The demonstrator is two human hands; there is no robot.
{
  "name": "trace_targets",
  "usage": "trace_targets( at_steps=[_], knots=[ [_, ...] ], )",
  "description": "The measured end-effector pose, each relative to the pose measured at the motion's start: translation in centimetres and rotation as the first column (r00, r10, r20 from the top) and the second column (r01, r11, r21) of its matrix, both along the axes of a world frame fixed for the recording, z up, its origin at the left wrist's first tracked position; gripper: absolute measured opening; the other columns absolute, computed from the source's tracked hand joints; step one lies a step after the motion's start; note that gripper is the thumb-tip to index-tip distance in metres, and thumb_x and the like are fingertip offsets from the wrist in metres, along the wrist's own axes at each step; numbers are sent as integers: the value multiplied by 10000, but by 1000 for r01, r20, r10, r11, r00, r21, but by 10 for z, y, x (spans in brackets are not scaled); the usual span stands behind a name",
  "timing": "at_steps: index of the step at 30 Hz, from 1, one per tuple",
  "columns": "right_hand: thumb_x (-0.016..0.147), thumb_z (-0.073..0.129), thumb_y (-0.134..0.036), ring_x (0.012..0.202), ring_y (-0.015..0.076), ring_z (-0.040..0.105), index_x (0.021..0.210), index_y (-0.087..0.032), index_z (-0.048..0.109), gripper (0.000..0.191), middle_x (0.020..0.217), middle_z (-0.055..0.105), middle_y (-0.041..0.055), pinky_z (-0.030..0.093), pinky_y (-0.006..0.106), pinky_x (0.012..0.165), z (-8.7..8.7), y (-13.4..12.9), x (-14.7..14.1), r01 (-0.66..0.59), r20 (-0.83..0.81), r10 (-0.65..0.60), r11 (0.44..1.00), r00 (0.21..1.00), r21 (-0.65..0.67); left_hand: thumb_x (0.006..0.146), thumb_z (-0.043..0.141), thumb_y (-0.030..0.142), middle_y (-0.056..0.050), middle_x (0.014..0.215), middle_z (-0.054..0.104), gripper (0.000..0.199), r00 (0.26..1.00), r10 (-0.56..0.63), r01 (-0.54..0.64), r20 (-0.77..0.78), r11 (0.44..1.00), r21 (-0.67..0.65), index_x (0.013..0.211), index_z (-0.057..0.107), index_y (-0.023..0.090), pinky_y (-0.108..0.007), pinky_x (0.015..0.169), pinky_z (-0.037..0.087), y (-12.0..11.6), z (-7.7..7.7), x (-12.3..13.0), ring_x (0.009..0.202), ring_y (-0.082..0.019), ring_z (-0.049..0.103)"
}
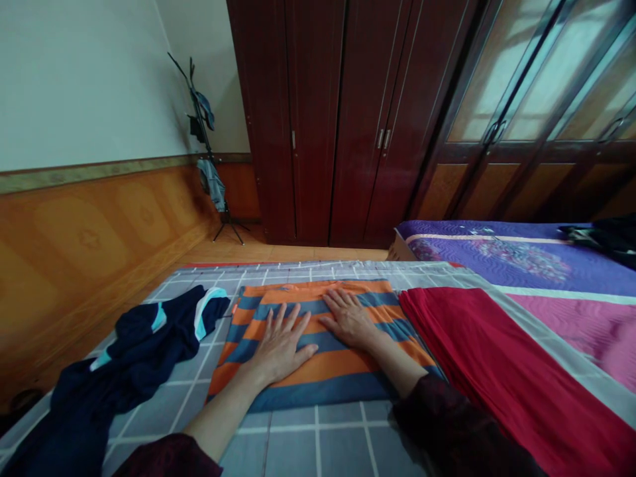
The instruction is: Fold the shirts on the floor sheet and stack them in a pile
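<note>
An orange and grey-blue striped shirt [322, 384], folded into a broad rectangle, lies in front of me on a grey checked bedsheet [293, 440]. My left hand [283, 344] rests flat on the left-middle of the shirt, fingers spread. Further up and to the right, my right hand [350, 318] lies palm down on the same cloth with its fingers stretched out. Neither hand grips anything. To the left is a crumpled navy garment [149, 351] with light blue and white trim. Red folded cloth [517, 371] lies along the shirt's right side.
A second bed with a purple and pink cover [497, 255] adjoins at the right, dark cloth [606, 238] on it. Beyond the far bed edge stand a dark red wardrobe [318, 132] and a coat stand [203, 126] with items hanging. Wood panelling [99, 232] lines the left wall.
</note>
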State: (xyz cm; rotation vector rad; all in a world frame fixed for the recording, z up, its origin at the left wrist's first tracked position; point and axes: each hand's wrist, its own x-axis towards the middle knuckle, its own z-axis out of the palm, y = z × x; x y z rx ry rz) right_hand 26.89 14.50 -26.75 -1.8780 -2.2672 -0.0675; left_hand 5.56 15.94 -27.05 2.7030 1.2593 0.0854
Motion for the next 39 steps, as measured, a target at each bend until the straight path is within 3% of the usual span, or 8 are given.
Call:
trace_targets(
  at_steps=[3, 9, 14, 18, 27, 32, 37, 39],
  knots=[
    [928, 392, -469, 1360, 356, 269, 1394, -56, 393, 623, 1474, 319, 208, 202, 513, 1086, -3, 5, 14, 231, -15, -230, 971, 973, 56, 873, 298, 688, -57, 1562, 77, 737, 1000, -4, 4, -1, 1000, -11, 1479, 219, 277, -594, 1115, 23, 0, 0, 0, 1419, -336, -32],
    [938, 362, -476, 1374, 288, 268, 1400, -156, 406, 564, 1485, 339, 125, 206, 453, 1107, -3, 0, 3, -94, -33, 94, 996, 995, 9, 856, 399, 652, -75, 1555, 155, 758, 1000, 9, -10, -25, 1000, -26, 1475, 243, 244, -578, 1121, 65, -1, 12, 3, 1423, -341, 39],
    [941, 358, -434, 1374, 304, 262, 1401, -141, 404, 548, 1488, 328, 137, 206, 471, 1104, -4, 0, 2, -102, -41, 102, 995, 994, -11, 919, 364, 537, -80, 1514, 296, 654, 996, -85, 85, 12, 996, -2, 1465, 264, 192, -498, 1148, 82, 9, 29, 34, 1408, -260, 201],
    [927, 390, -369, 1377, 309, 253, 1431, -130, 349, 560, 1497, 302, 143, 200, 481, 1105, -7, 0, 6, -118, -23, 118, 993, 993, -26, 943, 231, 580, -61, 1544, 202, 661, 993, -122, 122, -1, 992, -45, 1484, 195, 202, -456, 1151, 95, 30, 17, 49, 1425, -227, 147],
    [938, 368, -479, 1376, 302, 262, 1405, -150, 403, 572, 1479, 340, 147, 215, 480, 1100, -9, 1, 3, -80, -13, 80, 997, 997, 24, 943, 206, 570, -97, 1550, 137, 689, 968, 239, -235, -73, 970, 54, 1495, 152, 159, -491, 1135, 83, 71, 3, -24, 1430, -262, 104],
    [937, 370, -479, 1369, 315, 276, 1404, -154, 409, 570, 1480, 338, 141, 223, 490, 1097, -8, 1, 3, -76, 17, 75, 997, 997, 20, 950, 189, 561, -16, 1557, 130, 635, 994, 97, -91, -55, 990, 104, 1496, 145, 239, -441, 1148, 57, 56, -1, -40, 1436, -212, 77],
    [940, 368, -473, 1368, 313, 279, 1401, -149, 413, 566, 1479, 339, 143, 229, 487, 1093, -9, 2, 3, -76, 43, 75, 997, 996, 25, 954, 216, 534, -74, 1540, 205, 629, 958, 271, -261, -96, 959, 110, 1485, 211, 196, -498, 1135, 40, 49, 3, -52, 1429, -257, 111],
    [941, 362, -473, 1365, 313, 284, 1401, -145, 411, 567, 1476, 346, 142, 228, 487, 1092, -10, 3, 4, -84, 49, 82, 996, 995, 37, 954, 218, 538, -72, 1543, 198, 632, 973, 218, -208, -74, 970, 128, 1487, 195, 200, -493, 1136, 30, 44, 4, -54, 1433, -243, 84]
  ],
)
